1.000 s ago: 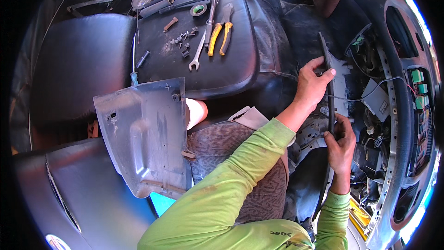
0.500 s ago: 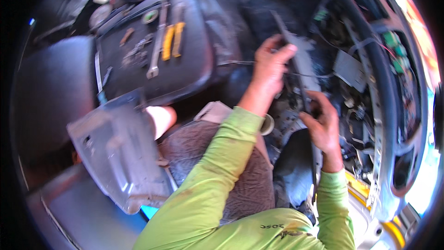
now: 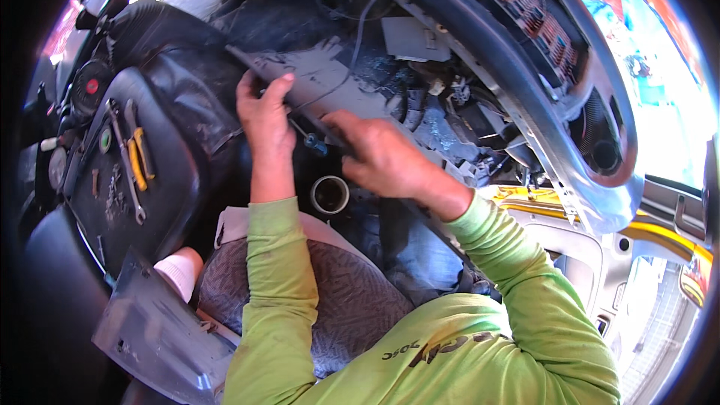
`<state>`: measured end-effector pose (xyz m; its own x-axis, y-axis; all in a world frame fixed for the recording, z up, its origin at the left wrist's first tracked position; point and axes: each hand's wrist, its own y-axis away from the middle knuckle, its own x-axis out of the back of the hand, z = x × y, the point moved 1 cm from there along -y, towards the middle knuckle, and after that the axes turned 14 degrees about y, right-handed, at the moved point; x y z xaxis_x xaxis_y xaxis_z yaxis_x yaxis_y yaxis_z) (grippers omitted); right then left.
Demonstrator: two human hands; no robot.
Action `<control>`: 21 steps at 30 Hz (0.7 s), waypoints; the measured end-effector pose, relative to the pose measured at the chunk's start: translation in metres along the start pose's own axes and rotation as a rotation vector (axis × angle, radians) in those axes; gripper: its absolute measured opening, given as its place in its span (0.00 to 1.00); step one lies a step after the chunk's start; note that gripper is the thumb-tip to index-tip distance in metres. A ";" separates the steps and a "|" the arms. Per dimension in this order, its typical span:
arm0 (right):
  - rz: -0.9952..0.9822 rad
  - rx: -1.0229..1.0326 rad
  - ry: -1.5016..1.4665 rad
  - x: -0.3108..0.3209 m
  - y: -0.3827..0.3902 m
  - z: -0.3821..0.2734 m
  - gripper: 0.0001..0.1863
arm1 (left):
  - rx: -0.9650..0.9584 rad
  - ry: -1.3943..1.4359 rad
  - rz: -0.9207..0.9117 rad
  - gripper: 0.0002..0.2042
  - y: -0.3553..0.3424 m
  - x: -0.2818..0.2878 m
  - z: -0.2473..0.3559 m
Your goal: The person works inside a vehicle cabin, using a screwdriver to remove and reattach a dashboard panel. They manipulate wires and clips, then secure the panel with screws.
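Observation:
A long grey trim panel (image 3: pixel 322 79) slants across the space in front of me, its near edge running between my hands. My left hand (image 3: pixel 268 116) grips that edge toward its far left end, thumb on top. Farther along, my right hand (image 3: pixel 379 154) is closed on the same edge, its fingers curled and slightly blurred. A thin wire (image 3: pixel 360 30) crosses over the panel. Between my hands, below the panel, shows the blue handle of a tool (image 3: pixel 319 148). A round, pale-rimmed cup-like opening (image 3: pixel 343 196) lies under my right hand.
The dashboard (image 3: pixel 480 37) curves along the right, with an exposed fuse box (image 3: pixel 540 30) and loose wiring. On the black seat (image 3: pixel 169 180) at left lie a wrench (image 3: pixel 124 154), yellow-handled pliers (image 3: pixel 137 161) and small screws. Another grey panel (image 3: pixel 161 337) leans at lower left.
My view has turned toward the right, so the seat and tools appear farther left. The panel now lies more slanted, and my right hand grips it nearer my left.

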<state>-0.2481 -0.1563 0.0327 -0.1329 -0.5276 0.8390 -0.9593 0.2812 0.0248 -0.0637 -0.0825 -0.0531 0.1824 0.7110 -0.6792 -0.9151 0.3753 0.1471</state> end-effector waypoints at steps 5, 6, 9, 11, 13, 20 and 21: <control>-0.065 -0.109 0.171 -0.014 0.030 -0.013 0.27 | 0.003 -0.046 -0.004 0.23 0.001 0.008 0.008; -0.048 -0.103 0.179 -0.015 0.040 -0.015 0.26 | -0.003 -0.025 -0.008 0.23 0.002 0.009 0.010; -0.054 -0.117 0.230 -0.011 0.077 -0.019 0.24 | -0.017 0.030 -0.009 0.21 0.008 0.010 0.017; -0.013 -0.090 0.263 0.002 0.096 -0.018 0.22 | -0.018 0.005 -0.024 0.21 0.013 0.009 0.020; 0.012 -0.067 0.319 0.018 0.114 -0.017 0.18 | -0.007 0.022 -0.057 0.20 0.018 0.007 0.021; 0.049 0.059 0.273 0.075 0.136 0.007 0.20 | 0.003 -0.047 -0.139 0.21 0.030 -0.020 0.009; 0.040 0.062 0.249 0.086 0.136 0.014 0.19 | 0.004 -0.067 -0.149 0.22 0.030 -0.027 0.006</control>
<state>-0.3938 -0.1750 0.1010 -0.1134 -0.3015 0.9467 -0.9691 0.2438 -0.0385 -0.0942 -0.0864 -0.0260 0.3395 0.6854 -0.6442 -0.8748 0.4817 0.0515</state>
